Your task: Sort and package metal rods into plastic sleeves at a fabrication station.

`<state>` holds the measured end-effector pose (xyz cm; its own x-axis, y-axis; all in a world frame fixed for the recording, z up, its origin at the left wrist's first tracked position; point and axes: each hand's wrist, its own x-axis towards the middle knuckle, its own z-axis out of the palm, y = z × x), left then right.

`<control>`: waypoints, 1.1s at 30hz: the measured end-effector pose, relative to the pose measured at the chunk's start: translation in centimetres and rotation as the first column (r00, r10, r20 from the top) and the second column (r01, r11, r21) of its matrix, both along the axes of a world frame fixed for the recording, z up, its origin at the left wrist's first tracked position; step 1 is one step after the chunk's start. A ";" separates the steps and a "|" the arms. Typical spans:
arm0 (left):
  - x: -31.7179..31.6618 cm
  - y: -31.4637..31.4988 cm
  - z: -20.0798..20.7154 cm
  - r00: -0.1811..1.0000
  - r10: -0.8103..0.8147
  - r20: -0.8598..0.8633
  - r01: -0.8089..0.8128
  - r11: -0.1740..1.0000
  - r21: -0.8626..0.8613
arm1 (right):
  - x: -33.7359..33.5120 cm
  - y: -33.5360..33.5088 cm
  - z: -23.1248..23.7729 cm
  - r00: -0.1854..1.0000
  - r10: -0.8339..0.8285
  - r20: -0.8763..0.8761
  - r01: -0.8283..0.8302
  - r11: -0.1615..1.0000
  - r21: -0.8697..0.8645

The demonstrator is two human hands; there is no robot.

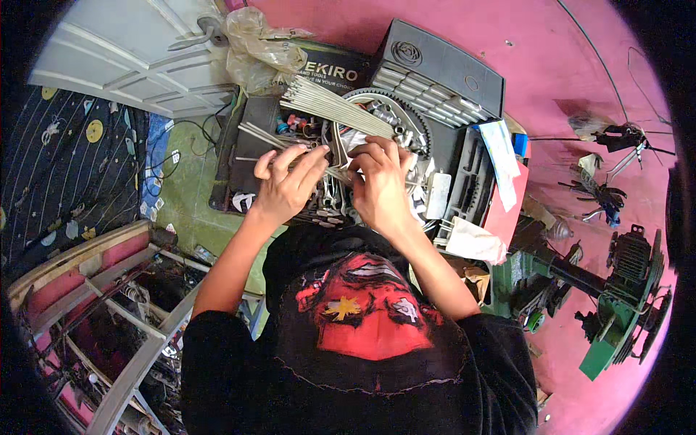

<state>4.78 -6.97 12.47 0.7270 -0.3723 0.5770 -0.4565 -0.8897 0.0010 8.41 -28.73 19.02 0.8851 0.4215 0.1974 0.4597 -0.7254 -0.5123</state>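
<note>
Several thin grey welding rods (259, 135) run slantwise under the fingers of my left hand (284, 187), which are bent over them. Their other ends seem to reach my right hand (380, 187), whose fingers are pinched together on them; the grip is partly hidden. Beyond both hands, a thick bundle of the same kind of rods (339, 106) lies fanned across the toolbox contents. Under and around it are a toothed sprocket ring (413, 114), silvery sockets (383, 112) and several wrenches (331, 204).
A dark case (442, 69) with a ribbed tray stands at the back against the pink wall. Crumpled clear plastic (261, 51) lies at the back left. A white cloth (475, 241) is at the right edge. A green machine (616, 304) stands farther right, and a metal frame (138, 362) lower left.
</note>
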 end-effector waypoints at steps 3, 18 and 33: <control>0.0 0.2 -0.2 0.999 0.001 -0.041 -0.001 1.000 0.005 | -0.3 0.2 -0.4 1.000 -0.021 -0.016 0.022 1.000 0.012; -1.3 1.9 -2.4 0.999 -0.011 0.033 0.007 0.994 0.113 | 7.1 -2.0 -5.0 0.986 -0.167 0.021 0.168 0.972 -0.164; -3.0 2.7 -3.0 1.000 0.006 0.008 -0.007 0.994 0.106 | 8.6 -2.5 -12.3 0.951 0.092 0.297 0.052 0.895 -0.443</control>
<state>1.78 -4.26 9.43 0.7254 -0.4272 0.5397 -0.4504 -0.8875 -0.0972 16.98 -31.24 6.75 0.8028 0.5447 0.2426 0.5562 -0.8307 0.0248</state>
